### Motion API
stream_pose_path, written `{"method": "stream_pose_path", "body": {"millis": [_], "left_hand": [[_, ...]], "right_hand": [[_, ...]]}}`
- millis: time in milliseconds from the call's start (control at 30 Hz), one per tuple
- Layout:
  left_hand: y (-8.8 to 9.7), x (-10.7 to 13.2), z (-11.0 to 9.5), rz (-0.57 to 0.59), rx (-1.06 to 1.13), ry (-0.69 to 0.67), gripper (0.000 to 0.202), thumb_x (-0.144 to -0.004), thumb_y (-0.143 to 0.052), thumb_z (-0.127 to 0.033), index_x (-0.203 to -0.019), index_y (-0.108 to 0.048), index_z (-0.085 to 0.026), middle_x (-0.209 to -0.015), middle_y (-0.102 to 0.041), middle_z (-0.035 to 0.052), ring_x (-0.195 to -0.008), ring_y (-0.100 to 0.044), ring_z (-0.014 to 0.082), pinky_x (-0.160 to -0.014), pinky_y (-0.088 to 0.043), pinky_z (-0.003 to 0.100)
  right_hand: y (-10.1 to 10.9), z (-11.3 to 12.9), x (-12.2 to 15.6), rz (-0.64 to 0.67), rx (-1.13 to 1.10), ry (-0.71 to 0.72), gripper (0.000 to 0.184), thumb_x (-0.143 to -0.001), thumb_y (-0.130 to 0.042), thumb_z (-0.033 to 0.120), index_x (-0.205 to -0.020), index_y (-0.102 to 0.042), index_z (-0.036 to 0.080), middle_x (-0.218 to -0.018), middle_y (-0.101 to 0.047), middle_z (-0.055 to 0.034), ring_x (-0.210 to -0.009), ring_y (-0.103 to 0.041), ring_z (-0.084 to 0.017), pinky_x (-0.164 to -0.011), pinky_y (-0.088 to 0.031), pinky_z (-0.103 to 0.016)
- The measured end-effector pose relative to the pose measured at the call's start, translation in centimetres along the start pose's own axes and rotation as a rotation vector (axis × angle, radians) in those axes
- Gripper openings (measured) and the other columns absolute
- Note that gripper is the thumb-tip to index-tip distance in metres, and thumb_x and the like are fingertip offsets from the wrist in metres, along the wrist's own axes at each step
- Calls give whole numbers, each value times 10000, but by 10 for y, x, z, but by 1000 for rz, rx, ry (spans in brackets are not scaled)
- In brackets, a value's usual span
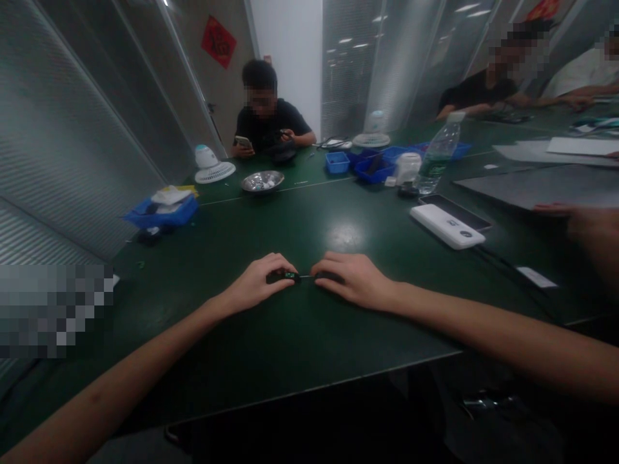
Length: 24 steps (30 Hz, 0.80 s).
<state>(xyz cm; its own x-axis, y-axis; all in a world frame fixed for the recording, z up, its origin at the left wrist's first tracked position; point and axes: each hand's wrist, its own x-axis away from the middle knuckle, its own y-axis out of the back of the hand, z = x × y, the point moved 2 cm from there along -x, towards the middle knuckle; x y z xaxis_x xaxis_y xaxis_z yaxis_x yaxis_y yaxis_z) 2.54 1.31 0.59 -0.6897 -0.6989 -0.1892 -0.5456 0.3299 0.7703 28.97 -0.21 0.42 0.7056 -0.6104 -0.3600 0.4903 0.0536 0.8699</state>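
Observation:
My left hand (261, 280), over the middle of the green table (251, 361), pinches a small black device (291, 276) with a bit of green circuit board showing. Fingers cover much of it. Facing it, my right hand (363, 277) is closed round a dark handle that looks like a screwdriver (329, 277). A thin pale shaft points left from this handle to the black device. Whether the tip sits in the device is too small to tell.
On the right are a white power bank (447, 227), a phone (457, 211), a bottle (440, 154) and a co-worker's blurred hand (592, 229). Blue bins (374, 169), a metal bowl (262, 182) and a blue tray (162, 211) stand farther off. A person (271, 119) sits opposite.

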Motion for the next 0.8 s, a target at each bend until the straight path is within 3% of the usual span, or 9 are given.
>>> {"method": "stream_pose_path", "body": {"millis": [267, 400, 800], "left_hand": [[1, 0, -3, 45, 47, -10, 224, -1011, -637, -361, -1156, -719, -211, -1103, -676, 66, -1004, -609, 202, -873, -477, 326], [1, 0, -1, 94, 88, -34, 219, -1036, -599, -343, -1159, -725, -212, -1100, -703, 64, -1031, -618, 205, -943, -446, 346], [6, 0, -1, 175, 111, -13, 224, -1038, -588, -369, -1150, -720, -226, -1095, -713, 50, -1064, -610, 218, -1001, -386, 374]], "right_hand": [[0, 2, 2, -11, 7, 54, 231, -1067, -551, 342, -1234, -653, 220, -1087, -653, -58, -885, -634, -174, -735, -473, -283], [-2, 3, 3, -36, 21, 114, 229, -1064, -551, 306, -1253, -647, 220, -1089, -643, -65, -915, -631, -179, -760, -490, -293], [1, 19, 4, -75, 194, 156, 249, -1087, -481, 284, -1245, -667, 232, -1097, -634, -86, -931, -587, -189, -656, -446, -257]]}}
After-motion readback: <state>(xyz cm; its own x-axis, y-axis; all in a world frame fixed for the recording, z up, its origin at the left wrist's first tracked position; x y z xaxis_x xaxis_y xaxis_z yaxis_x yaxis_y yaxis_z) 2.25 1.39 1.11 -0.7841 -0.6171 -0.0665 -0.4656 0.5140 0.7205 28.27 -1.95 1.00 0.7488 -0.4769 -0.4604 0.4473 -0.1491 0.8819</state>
